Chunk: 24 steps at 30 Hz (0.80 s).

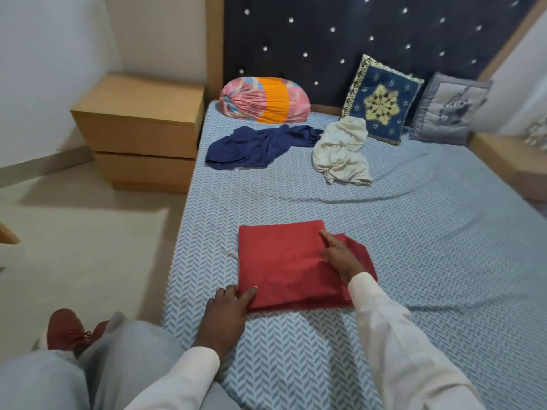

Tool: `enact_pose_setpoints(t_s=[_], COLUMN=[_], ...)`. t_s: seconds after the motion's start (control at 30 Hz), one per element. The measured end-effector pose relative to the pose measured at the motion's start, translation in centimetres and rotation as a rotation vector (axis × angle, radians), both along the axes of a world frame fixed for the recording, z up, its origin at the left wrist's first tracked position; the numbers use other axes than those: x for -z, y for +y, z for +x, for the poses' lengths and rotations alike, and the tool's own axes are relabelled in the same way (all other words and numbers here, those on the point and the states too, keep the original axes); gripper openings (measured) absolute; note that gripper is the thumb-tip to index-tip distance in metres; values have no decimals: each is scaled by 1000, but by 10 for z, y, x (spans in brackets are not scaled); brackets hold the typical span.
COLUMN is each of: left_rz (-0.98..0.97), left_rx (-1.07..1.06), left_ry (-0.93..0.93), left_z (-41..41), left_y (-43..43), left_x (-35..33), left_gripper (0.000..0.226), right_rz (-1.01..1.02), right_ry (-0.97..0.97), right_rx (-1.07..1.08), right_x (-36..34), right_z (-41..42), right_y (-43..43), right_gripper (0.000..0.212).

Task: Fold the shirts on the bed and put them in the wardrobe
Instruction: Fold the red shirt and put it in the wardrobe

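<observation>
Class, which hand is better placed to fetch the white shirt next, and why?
Right. The right hand lies on the red shirt's right side, nearer the white shirt; the left hand pinches its near left corner.

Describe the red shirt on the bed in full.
The shirt is plain red, smooth matte cloth, folded into a flat rectangle with an under layer poking out along its right edge. It lies on the bed near the front left edge. The left hand grips its near left corner, thumb on top; the right hand presses flat on its right side.
</observation>
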State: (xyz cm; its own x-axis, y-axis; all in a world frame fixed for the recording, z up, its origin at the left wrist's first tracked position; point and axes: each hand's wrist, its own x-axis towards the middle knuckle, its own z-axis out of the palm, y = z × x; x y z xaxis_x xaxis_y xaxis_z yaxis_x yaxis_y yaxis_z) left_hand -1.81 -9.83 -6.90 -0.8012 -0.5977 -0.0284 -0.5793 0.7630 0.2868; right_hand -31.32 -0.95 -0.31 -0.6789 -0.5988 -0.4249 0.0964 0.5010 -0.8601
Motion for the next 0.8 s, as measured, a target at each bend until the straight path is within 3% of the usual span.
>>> enact_pose_setpoints(t_s=[0.1,0.3,0.47,0.57,0.6,0.7,0.8], left_rz=[-52,6,-12,-28,-32,-47,-50], left_rx=[16,23,-13,-18,-17,-23,-43], left_ry=[-18,21,53,41,40,45,54], left_z=[-5,-17,-23,-25,-25,-26,-27], left_y=[6,16,17,16,17,17,18], left_x=[3,5,10,11,12,13,10], left_gripper=[68,57,42,39,39,39,39], right_rz=[45,182,269,188,160,130,70], right_ry=[43,98,109,64,50,96,78], right_rx=[16,12,-55,-26,12,53,34], right_x=[-4,5,12,9,6,3,-11], right_z=[-25,-69,-76,-67,-62,-52,-44], right_y=[14,34,36,36,40,57,60], right_gripper=[77,98,90,72,74,106,97])
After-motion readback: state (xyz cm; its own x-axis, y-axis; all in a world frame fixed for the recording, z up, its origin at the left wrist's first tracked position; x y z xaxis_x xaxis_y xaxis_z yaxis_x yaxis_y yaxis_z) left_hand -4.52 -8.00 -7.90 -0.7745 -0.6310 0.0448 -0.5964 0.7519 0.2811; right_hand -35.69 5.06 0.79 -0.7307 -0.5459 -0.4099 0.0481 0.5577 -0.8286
